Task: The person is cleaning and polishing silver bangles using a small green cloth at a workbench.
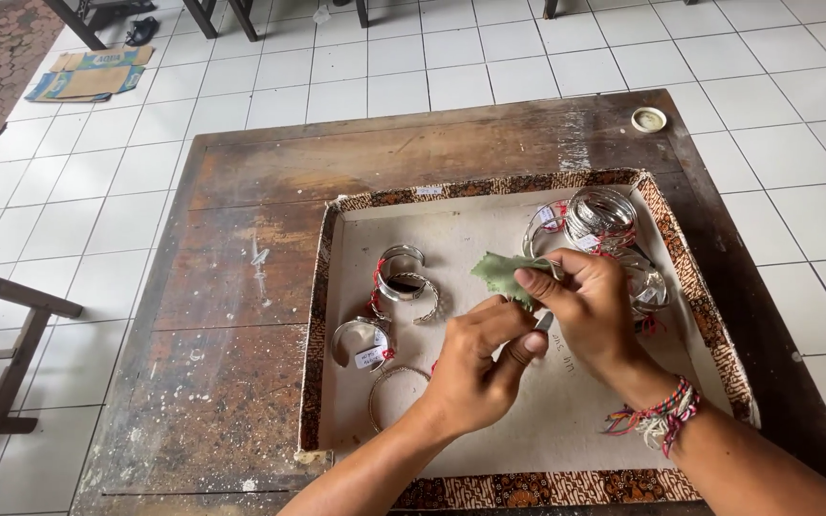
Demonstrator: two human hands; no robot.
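Green cloth (501,274), pinched by both hands (537,330), points up-left over the tray (322,315).

Two bare forearms, without sleeves, without gloves; no rings seen on the fingers; short and plain fingernails. On the right hand (590,311), at the wrist, a bundle of woven thread bracelets (660,419); many colours in it, red, pink, green, blue and white; some thin strands knotted, with pale loose ends hanging as a small tuft at the lower side. On the left hand (475,368), nothing worn at the wrist; no watch on either arm.
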